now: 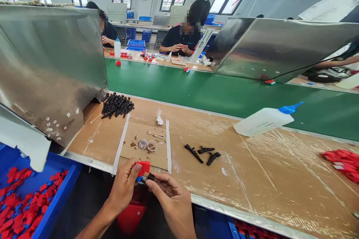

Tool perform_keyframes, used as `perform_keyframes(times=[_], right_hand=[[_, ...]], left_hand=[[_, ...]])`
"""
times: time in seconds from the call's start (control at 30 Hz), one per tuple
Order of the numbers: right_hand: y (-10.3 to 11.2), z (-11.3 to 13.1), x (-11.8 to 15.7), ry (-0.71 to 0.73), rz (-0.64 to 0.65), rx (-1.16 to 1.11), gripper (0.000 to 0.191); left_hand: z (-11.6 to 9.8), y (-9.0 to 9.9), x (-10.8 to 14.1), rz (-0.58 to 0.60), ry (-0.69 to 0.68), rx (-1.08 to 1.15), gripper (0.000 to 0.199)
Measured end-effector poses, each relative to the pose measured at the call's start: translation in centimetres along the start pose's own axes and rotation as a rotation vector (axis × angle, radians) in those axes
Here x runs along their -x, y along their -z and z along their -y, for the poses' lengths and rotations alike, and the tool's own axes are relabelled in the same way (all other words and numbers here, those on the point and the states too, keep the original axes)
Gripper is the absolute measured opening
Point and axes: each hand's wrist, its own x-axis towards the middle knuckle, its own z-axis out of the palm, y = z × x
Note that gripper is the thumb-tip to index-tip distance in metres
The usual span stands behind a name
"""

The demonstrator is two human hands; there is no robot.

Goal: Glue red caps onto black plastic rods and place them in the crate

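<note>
My left hand (125,182) is closed on a small red and blue plastic part (144,168), held just in front of the bench edge. Thumb and fingers of my right hand (173,198) pinch a black plastic piece (150,177) against that part; whether the two are joined I cannot tell. Beyond my hands, a cardboard sheet (134,134) taped at its sides bears a small round dish (152,146), a second one beside it, and cotton swabs (156,134). Right of the sheet lie three loose black pieces (194,153).
A black-piece pile (117,105) sits by the left metal panel (53,67). A white bottle (262,122) lies tilted near the green belt (174,86). Red parts (343,162) lie far right; a blue bin (66,190) at left holds more. Two people (179,37) sit across.
</note>
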Motion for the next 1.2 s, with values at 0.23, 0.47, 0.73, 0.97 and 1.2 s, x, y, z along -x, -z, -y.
perform_keyframes(times=[0.23,0.47,0.73,0.97,1.2], right_hand=[[0.0,-0.1,-0.4,-0.062,-0.023,-0.072,0.026],[0.0,-0.6,-0.4,-0.105,-0.013,-0.122,0.028],[0.5,-1.6,-0.6,-0.056,0.16,-0.183,0.074],[1.5,-1.5,-0.5,-0.007,0.182,-0.144,0.061],[2.3,-0.6,-0.7,0.019,0.113,-0.155,0.06]], left_hand=[[0.2,0.1,-0.2,0.048,-0.023,-0.042,0.04],[-0.5,0.1,-0.4,0.103,-0.006,-0.016,0.041],[-0.8,0.4,-0.8,0.38,0.187,0.231,0.05],[-2.1,0.4,0.0,0.334,0.009,0.076,0.043],[-1.9,2.0,1.4,0.484,-0.123,-0.29,0.056]])
